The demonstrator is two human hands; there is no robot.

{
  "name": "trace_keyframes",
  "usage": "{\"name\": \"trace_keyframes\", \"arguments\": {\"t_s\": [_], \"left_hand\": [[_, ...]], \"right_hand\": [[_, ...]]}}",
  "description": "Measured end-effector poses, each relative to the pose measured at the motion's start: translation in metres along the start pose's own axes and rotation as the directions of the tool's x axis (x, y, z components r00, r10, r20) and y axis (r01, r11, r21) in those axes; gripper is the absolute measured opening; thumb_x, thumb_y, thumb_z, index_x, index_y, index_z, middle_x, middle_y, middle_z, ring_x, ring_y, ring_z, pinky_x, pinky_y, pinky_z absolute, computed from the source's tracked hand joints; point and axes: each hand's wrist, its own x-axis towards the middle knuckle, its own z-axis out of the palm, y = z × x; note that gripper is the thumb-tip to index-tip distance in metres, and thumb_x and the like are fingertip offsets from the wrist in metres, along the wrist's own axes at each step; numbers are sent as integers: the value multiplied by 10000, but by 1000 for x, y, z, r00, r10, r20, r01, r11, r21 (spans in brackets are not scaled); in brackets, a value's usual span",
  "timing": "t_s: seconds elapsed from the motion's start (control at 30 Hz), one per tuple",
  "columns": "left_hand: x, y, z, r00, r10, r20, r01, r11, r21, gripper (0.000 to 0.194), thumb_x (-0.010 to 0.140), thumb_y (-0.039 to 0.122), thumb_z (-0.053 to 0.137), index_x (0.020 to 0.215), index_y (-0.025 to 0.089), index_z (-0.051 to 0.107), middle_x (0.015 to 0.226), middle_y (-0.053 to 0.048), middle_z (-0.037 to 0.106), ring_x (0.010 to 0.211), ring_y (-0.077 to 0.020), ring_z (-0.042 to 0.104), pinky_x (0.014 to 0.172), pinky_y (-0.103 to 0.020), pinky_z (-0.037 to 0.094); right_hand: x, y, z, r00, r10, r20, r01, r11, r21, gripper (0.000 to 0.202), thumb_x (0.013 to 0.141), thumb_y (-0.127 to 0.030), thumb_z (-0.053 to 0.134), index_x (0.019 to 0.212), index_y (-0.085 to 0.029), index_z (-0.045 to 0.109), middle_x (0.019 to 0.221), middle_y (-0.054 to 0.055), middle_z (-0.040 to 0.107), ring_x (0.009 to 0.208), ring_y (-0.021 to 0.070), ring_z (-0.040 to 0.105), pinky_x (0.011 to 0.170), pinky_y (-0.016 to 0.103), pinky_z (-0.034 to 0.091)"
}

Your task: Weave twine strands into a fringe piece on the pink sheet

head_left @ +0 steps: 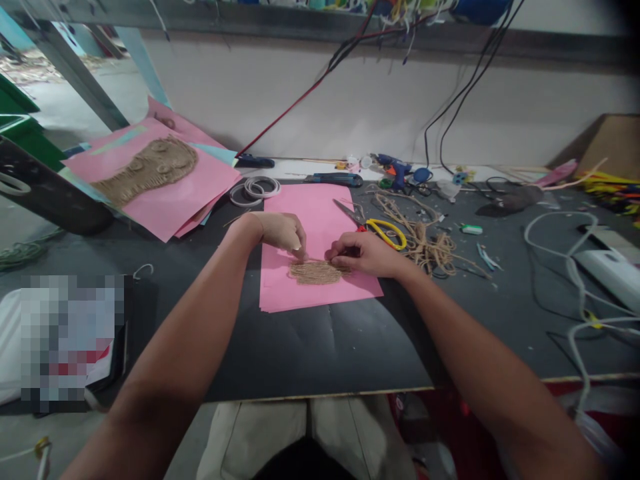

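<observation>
A pink sheet of paper [315,213] lies on the dark tabletop in front of me. Rows of brown twine [320,272] run side by side across its lower part as a flat patch. At the patch's upper left edge, the fingertips of my left hand [283,233] pinch the twine; a beige covering shows on the back of this hand. My right hand [365,253] has its thumb and fingers closed on the twine at the upper right edge. Just behind my right hand, scissors with yellow handles [387,233] lie with their blades spread.
Loose twine [430,250] is heaped at the right, with a white cable [555,250] beyond. A blue glue gun [397,170] and a utility knife [335,179] lie along the back. Rolls of tape [255,190] sit near pink sheets bearing a twine shape [155,167] at left.
</observation>
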Motion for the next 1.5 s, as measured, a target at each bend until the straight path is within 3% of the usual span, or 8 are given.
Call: {"name": "trace_keyframes", "arguments": {"t_s": [0.2, 0.33, 0.43, 0.63, 0.87, 1.2, 1.5], "left_hand": [[4, 1, 2, 999, -50, -17, 51, 998, 25, 261, 641, 399, 704, 810, 212, 770, 804, -26, 706, 765, -192, 582, 657, -293, 400], [8, 3, 4, 989, -123, -88, 129, 989, 76, 306, 634, 435, 732, 851, 221, 752, 921, -53, 722, 842, -219, 609, 694, -316, 424], [10, 4, 5, 985, -144, -95, 152, 985, 85, 338, 629, 425, 738, 891, 212, 758, 946, -67, 720, 872, -236, 613, 720, -336, 437], [11, -2, 5, 987, -126, -97, 132, 990, 58, 324, 639, 447, 733, 879, 230, 743, 969, -54, 722, 876, -235, 619, 720, -341, 438], [11, -3, 5, 990, -110, -92, 113, 993, 33, 342, 605, 442, 774, 861, 223, 713, 925, -45, 716, 831, -222, 616, 673, -327, 435], [13, -7, 6, 988, -117, -104, 120, 993, 19, 291, 617, 409, 754, 846, 233, 716, 926, -39, 721, 842, -228, 617, 673, -329, 431], [12, -5, 4, 990, -116, -80, 119, 992, 33, 362, 594, 438, 788, 871, 220, 709, 925, -37, 720, 820, -210, 610, 670, -313, 426]], "right_hand": [[0, -2, -1, 999, -38, 3, 38, 996, -77, 193, 891, -301, 696, 1050, -205, 750, 956, 44, 753, 822, 162, 678, 736, 293, 514], [1, -5, -1, 991, -133, 28, 136, 977, -164, 200, 921, -297, 677, 1096, -233, 750, 977, 46, 719, 881, 168, 656, 788, 306, 505], [1, -5, 2, 990, -142, 16, 143, 969, -200, 216, 924, -296, 681, 1120, -234, 751, 973, 57, 680, 875, 169, 645, 810, 318, 508], [1, -7, 10, 991, -133, -16, 127, 970, -208, 222, 946, -289, 652, 1138, -238, 751, 997, 66, 625, 877, 169, 627, 822, 323, 509], [1, -18, 16, 993, -118, -19, 108, 957, -270, 269, 955, -362, 643, 1193, -287, 747, 1140, 87, 529, 1014, 197, 602, 935, 375, 509], [-1, -19, 15, 991, -136, 18, 134, 940, -314, 353, 953, -430, 638, 1257, -271, 721, 1244, 120, 534, 1082, 227, 614, 987, 420, 514], [0, -17, 15, 986, -155, 55, 164, 928, -334, 352, 950, -449, 635, 1240, -276, 733, 1262, 124, 554, 1137, 252, 591, 1004, 433, 498]]}}
